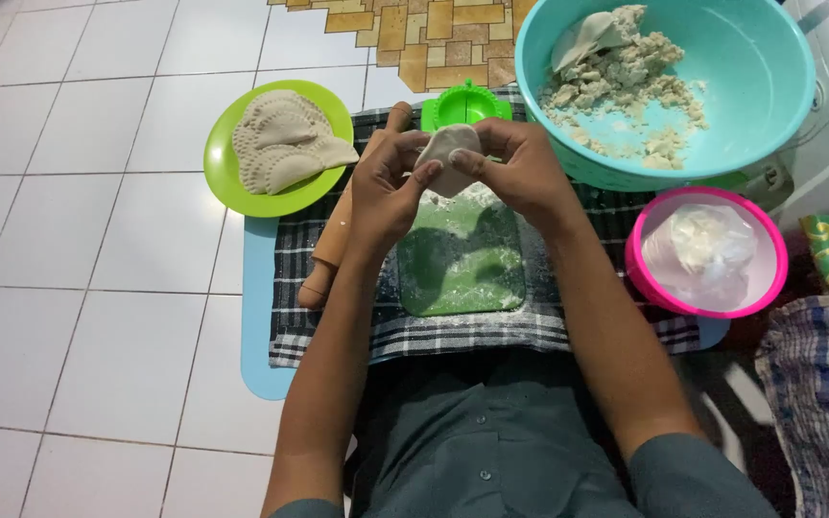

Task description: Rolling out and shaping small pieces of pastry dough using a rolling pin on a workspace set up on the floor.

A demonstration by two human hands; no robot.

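So both hands are up over the middle of the work area, sharing one small flattened piece of pale dough point(448, 153). The left hand point(386, 187) has its fingers curled in and its thumb pressing on the dough's left edge, while the right hand point(520, 168) pinches the right edge between thumb and fingertips. The dough is held in the air, not resting on anything, just above a flour-dusted green cutting mat point(461, 259).

That mat lies on a black-and-white checked cloth point(472, 331), which sits on a light blue sheet point(256, 326) on the white tiled floor point(79, 240). A wooden rolling pin point(323, 259) lies on the cloth just left of the left wrist. Right behind the hands is a bright green plastic dumpling press point(465, 104).

Off to the left, a lime green round plate point(223, 158) holds a few finished pastries with crimped edges point(285, 144). Top right is a big teal plastic bowl point(769, 86) with crumbly dough point(626, 82) in it. Near the right forearm there's a pink round bowl point(640, 264) with a clear plastic bag of something white point(707, 251) inside.
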